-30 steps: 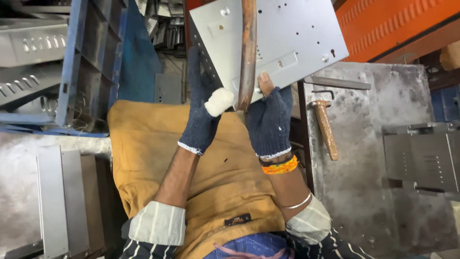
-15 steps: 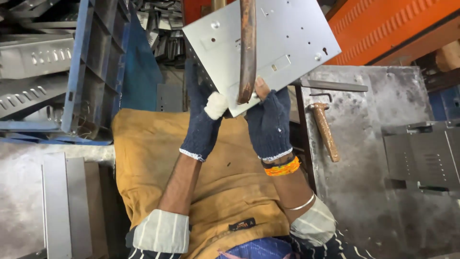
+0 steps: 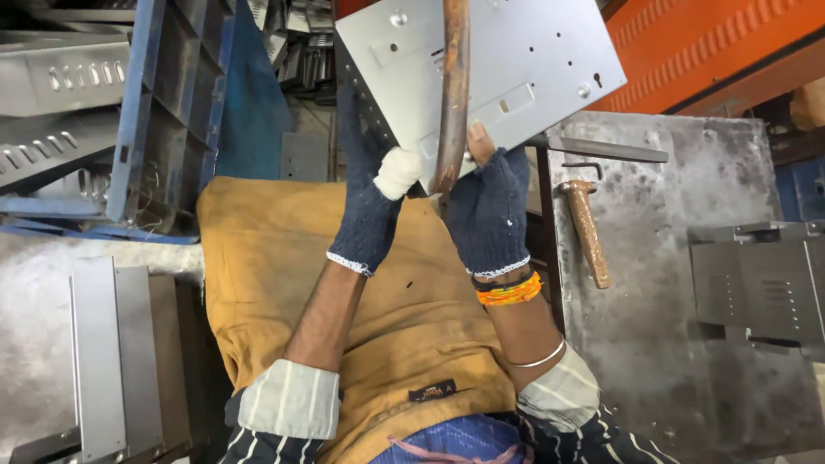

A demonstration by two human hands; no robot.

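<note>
Both gloved hands clamped on a flat grey sheet-metal panel (image 3: pixel 507 77) with punched holes and slots, held up at 12 o'clock above the lap.

Left hand (image 3: pixel 369 202), dark blue knit glove, white-wrapped thumb, grips the panel's lower left edge. Right hand (image 3: pixel 490 210), same fingerless glove, orange band at the wrist, grips the lower edge just beside it, thumb pressed on the face. Hands close together, apart only by a rusty brown curved metal bar (image 3: pixel 453 94) that runs down across the panel's front. Mustard-yellow cloth (image 3: pixel 284 258) covers the lap at 6 o'clock. Wooden-handled hammer (image 3: pixel 589 228) lies on the scuffed grey steel table (image 3: pixel 687 344) at 3 o'clock. Blue steel rack (image 3: pixel 146 112) at 10 o'clock.
</note>
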